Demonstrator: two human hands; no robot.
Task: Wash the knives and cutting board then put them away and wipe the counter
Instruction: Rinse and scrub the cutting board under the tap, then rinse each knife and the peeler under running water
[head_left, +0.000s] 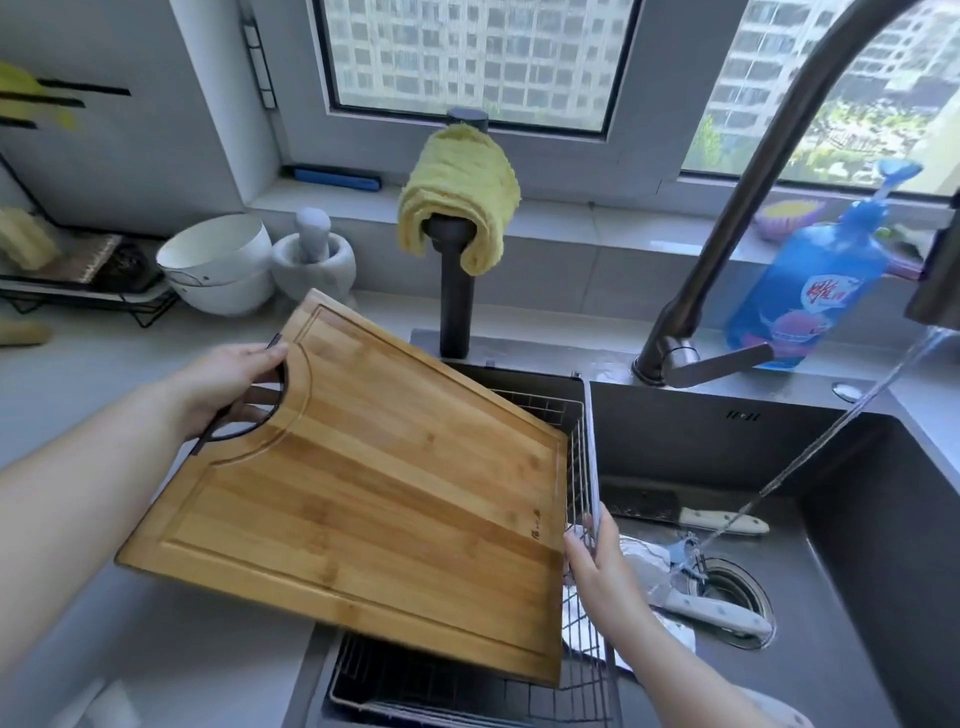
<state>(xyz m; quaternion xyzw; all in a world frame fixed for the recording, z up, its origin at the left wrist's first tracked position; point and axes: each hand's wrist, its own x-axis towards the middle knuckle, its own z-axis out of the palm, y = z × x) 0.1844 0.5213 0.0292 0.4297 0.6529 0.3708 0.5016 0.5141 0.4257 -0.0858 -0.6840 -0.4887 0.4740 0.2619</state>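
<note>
- The rectangular light-brown bamboo cutting board (374, 493) is held in the air over the left part of the sink, face up and tilted. Its long axis runs from the left, at the handle end, across to the right, where the far end hangs above a steel wire basket (582, 457).
- The left hand (228, 384) grasps the board through the half-round cut-out handle, fingers curled round its edge.
- The right hand (597, 566) is clenched round the wire basket's right rim, just beside the board's lower right corner.
- Two knives lie in the dark grey sink (727, 447): a dark-bladed cleaver with a cream handle (717, 519), handle pointing right, and a pale-handled knife (711, 610) across the drain.
- A thin stream of water (831, 441) runs slantwise from the right down towards the drain.
- A small dark mark is printed near the board's right edge, too small to read. The blue dish-soap bottle (810, 275) carries a red label whose characters are blurred.
- The room is a kitchen with a pale grey counter (78, 374) and a dark curved tap (753, 182). A yellow cloth (457, 208) is draped over a black post, and white stacked bowls (218, 265) stand next to a pale stone mortar with pestle (311, 260). The window (467, 52) faces tower blocks.
</note>
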